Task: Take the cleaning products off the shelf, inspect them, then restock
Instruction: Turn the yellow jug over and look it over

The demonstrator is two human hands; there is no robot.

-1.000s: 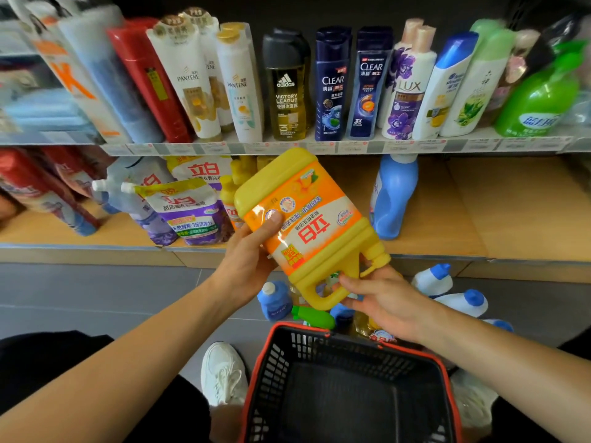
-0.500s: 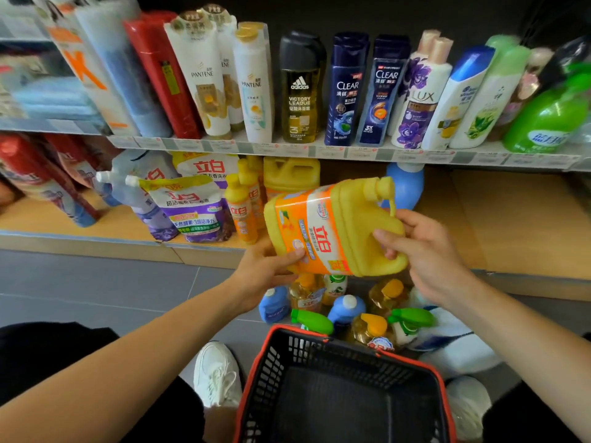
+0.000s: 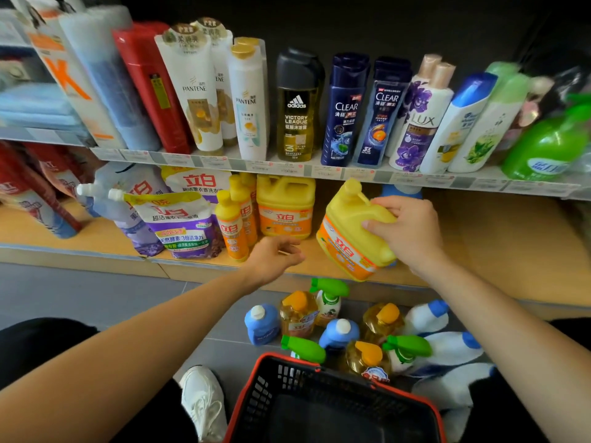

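Gripping tilted jug (image 3: 348,247) in right hand (image 3: 409,231); holding left hand (image 3: 271,257) slack, empty, alongside. Risking one-handed slip onto bottles (image 3: 297,311) beneath.

A shop — the toiletries and cleaning aisle. Branded shampoo bottles (image 3: 343,110) stand in rows on the far shelves (image 3: 511,238), detergent jugs (image 3: 285,210) below them, price labels (image 3: 259,164) run along the front — and a red shopping basket (image 3: 265,390) sits near.

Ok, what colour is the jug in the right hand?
Yellow, with an orange label; the jug held by the right hand shows best in the head view.
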